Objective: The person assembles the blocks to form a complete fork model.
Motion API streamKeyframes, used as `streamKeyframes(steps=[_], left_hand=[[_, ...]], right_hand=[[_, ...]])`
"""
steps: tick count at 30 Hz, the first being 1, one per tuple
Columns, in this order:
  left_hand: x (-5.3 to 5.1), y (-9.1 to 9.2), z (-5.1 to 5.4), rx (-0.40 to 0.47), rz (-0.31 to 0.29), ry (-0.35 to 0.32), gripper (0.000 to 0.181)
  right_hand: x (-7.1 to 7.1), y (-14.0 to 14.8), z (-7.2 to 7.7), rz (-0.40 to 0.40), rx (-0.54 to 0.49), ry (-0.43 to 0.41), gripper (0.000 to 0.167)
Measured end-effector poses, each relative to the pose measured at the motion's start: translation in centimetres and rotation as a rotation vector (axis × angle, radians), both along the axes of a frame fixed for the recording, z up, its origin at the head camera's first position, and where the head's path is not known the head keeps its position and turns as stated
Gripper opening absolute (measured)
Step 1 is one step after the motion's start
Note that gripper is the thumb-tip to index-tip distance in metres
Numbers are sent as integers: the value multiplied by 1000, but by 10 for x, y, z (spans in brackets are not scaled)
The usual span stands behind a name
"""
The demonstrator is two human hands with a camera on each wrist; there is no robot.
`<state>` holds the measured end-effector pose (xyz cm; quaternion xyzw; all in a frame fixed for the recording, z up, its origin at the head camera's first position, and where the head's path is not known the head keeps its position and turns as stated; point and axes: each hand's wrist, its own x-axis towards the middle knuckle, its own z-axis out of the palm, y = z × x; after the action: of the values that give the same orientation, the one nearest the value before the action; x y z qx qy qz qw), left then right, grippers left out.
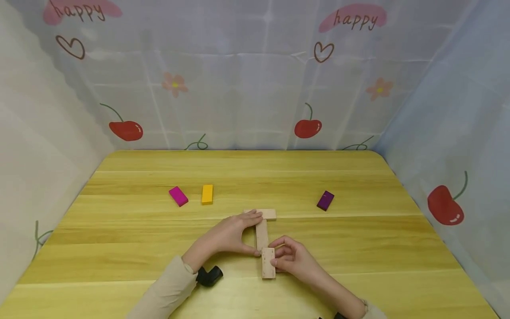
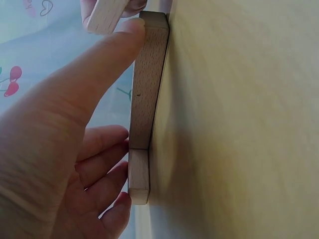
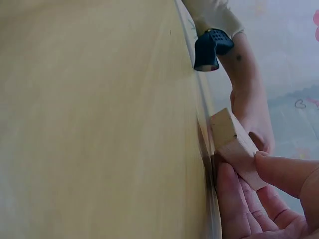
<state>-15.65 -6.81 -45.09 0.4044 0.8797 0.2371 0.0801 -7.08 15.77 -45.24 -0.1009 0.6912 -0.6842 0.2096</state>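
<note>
Two plain wooden blocks lie on the table: a crosswise block (image 1: 270,215) at the far end and a lengthwise block (image 1: 261,234) meeting its near side. My left hand (image 1: 229,235) spans them, its thumb touching the near end of the lengthwise block (image 2: 148,84) and its loosely extended fingers at the crosswise block (image 2: 139,174). With thumb and fingers, my right hand (image 1: 296,261) pinches a third wooden block (image 1: 268,263) by its right side. In the right wrist view this held block (image 3: 239,149) is tilted, slightly off the table.
Farther back lie a magenta block (image 1: 178,196) and a yellow block (image 1: 207,194) on the left, and a purple block (image 1: 325,200) on the right. A black wrist camera (image 1: 210,276) sits under the left sleeve. A printed curtain (image 1: 247,97) hangs behind the wooden table (image 1: 119,248).
</note>
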Motion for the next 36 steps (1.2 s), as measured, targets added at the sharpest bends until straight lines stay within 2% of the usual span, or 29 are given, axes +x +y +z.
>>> streamKeyframes(steps=[7,12,15,21,30,36], left_hand=[[0,-1,1,8,-8,-1,92],[-1,-1,2,13,-8,-19,92],[-1,-1,2,16,-12,-26,91],[-4,-2,1,16,-13,-31,90],[-9,-2,1,17,-24,-40,90],[-10,-2,0,22,-30,-36,91]], right_hand=[[2,-4,-2,37,56,57,26],[1,-6,0,42,175,151,21],[0,-6,-1,47,232,178,20],[-1,-6,0,75,283,200,21],[-6,-6,4,91,273,165,20],[-9,-5,3,92,277,159,32]])
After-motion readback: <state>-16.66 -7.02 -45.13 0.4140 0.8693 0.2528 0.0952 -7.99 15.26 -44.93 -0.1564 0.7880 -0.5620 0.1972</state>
